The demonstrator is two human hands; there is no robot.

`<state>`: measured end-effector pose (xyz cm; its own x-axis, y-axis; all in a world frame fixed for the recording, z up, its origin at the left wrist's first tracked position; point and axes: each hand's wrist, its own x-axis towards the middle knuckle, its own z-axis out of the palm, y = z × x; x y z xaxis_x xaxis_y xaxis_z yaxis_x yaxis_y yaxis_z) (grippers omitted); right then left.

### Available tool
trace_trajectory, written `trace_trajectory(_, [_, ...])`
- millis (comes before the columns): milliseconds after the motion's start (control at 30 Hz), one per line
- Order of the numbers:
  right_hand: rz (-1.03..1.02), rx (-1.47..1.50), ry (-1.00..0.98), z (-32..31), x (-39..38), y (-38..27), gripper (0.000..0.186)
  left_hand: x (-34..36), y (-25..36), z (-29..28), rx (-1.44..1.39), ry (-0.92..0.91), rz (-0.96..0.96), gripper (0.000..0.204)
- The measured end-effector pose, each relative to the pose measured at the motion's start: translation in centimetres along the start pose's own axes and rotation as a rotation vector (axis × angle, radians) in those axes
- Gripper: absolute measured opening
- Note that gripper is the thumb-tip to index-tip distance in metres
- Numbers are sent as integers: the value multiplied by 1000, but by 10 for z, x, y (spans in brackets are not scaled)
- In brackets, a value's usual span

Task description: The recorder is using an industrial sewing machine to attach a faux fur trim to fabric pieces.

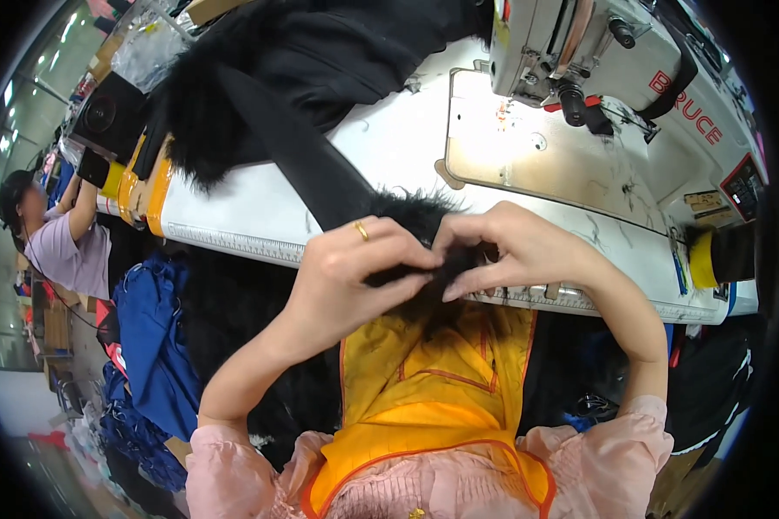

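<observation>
Black fur trim (pixel 407 208) lies over the front edge of the sewing table, joined to a black cloth strip (pixel 307 156) that runs back to the left. My left hand (pixel 355 268), with a ring on one finger, pinches the fur between thumb and fingers. Close beside it, my right hand (pixel 511 251) pinches the same piece, its fingertips nearly meeting the left ones. The exact spot that the fingertips grip is partly hidden by fur. Behind my hands stands the sewing machine (pixel 571 60), its metal plate (pixel 528 138) lit by a lamp.
A black garment with fur (pixel 320 69) is heaped at the back left. A ruler strip (pixel 234 245) follows the table's front edge. Yellow tape (pixel 703 259) sits at the right end. Blue cloth (pixel 151 337) hangs at the left, and another person (pixel 69 225) works beyond it.
</observation>
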<state>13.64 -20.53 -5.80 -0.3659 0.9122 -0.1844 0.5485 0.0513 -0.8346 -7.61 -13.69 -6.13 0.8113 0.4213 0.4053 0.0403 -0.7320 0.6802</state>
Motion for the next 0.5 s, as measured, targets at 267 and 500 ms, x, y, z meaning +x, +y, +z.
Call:
trace_trajectory(267, [-620, -1194, 491, -4, -2, 58, 27, 7, -43, 42, 573, 62, 294, 17])
trace_trajectory(500, [-363, -1001, 562, -22, -1, 81, 30, 62, -66, 49, 622, 57, 355, 26])
